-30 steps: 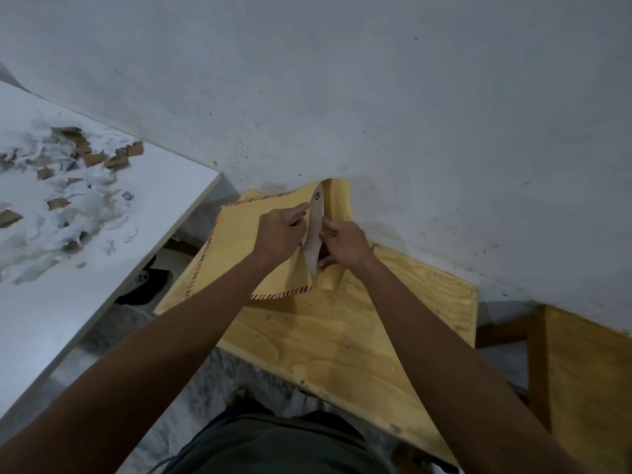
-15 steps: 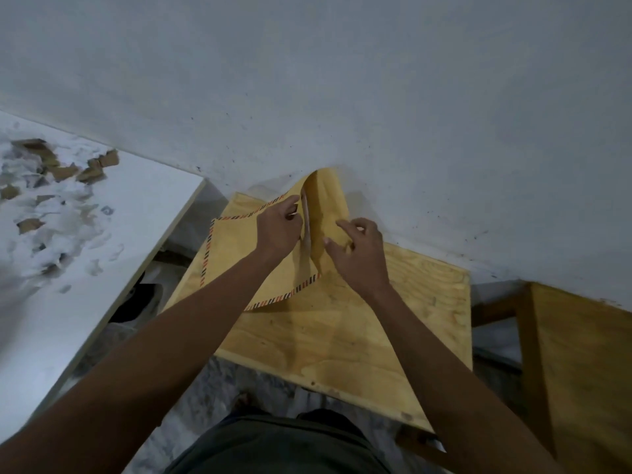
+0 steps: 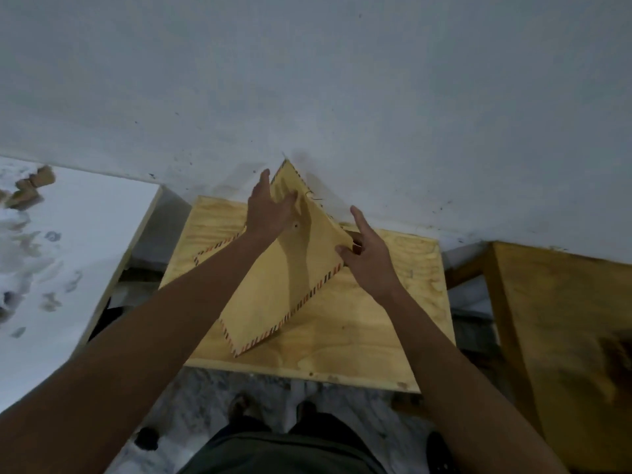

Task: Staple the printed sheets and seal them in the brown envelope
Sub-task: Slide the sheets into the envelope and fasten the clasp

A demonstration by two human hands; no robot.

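The brown envelope (image 3: 290, 285) with a striped red and blue border is tilted up off the small plywood table (image 3: 393, 319), its far corner raised against the wall. My left hand (image 3: 268, 210) grips its upper part, thumb across the face near a round string button. My right hand (image 3: 367, 249) pinches the envelope's right edge between thumb and bent fingers, index finger stretched out. No printed sheets or stapler show.
A white table (image 3: 85, 254) with torn paper and cardboard scraps (image 3: 30, 188) stands at the left. A second wooden piece (image 3: 564, 319) is at the right. A grey wall (image 3: 342, 97) rises right behind the plywood table. My legs and shoes are below.
The envelope has swung from lying partly flat to standing tilted with a corner up at the wall. My left hand moved up and away; my right hand shifted to the right edge.
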